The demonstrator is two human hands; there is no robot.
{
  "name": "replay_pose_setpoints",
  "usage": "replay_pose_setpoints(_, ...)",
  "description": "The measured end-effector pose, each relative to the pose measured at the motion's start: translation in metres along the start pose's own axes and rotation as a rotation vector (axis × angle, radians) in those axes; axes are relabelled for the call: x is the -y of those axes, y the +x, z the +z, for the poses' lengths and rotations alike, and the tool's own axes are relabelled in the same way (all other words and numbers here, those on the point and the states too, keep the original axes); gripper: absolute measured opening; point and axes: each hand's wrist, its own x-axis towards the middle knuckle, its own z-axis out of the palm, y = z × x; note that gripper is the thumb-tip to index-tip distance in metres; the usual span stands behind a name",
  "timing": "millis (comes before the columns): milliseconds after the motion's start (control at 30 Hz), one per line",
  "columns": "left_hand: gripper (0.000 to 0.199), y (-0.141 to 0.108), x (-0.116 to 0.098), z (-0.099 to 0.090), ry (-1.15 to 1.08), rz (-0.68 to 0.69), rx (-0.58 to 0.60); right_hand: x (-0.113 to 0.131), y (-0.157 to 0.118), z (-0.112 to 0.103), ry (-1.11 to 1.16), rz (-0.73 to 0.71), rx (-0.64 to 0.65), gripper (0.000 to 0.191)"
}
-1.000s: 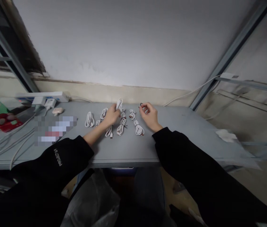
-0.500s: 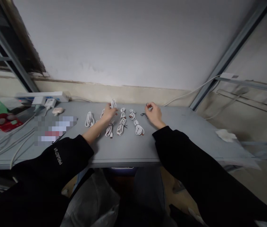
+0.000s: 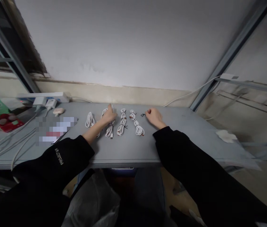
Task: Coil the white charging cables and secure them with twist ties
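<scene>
White coiled cables [image 3: 122,127], my curled left hand [image 3: 110,115] among them, curled right hand [image 3: 154,117] beside thin black tie [image 3: 143,115], both grips unclear

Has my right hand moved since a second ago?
Yes, your right hand has shifted right, widening its gap from the rightmost white cable bundle in the back row.

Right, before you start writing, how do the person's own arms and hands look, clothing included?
The left arm wears a long, loose black fabric sleeve with small pale lettering, seemingly starting "PROJECT". The right arm wears a matching long black fabric sleeve; no lettering shows there. The left hand and right hand are both ungloved.
</scene>
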Motion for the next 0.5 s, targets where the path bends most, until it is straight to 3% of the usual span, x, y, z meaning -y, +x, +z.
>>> replay_pose_setpoints(267, 0.050, 0.0010, 0.0082, 0.0043, 0.271, 0.263, 0.012, -0.0012, -0.0005, 0.0003, -0.032, 0.008, 0.051, 0.015)
replay_pose_setpoints(500, 0.046, -0.0055, 0.0057, 0.0017, 0.396, 0.296, 0.072, -0.0016, -0.0014, 0.0001, -0.061, -0.015, 0.069, 0.018)
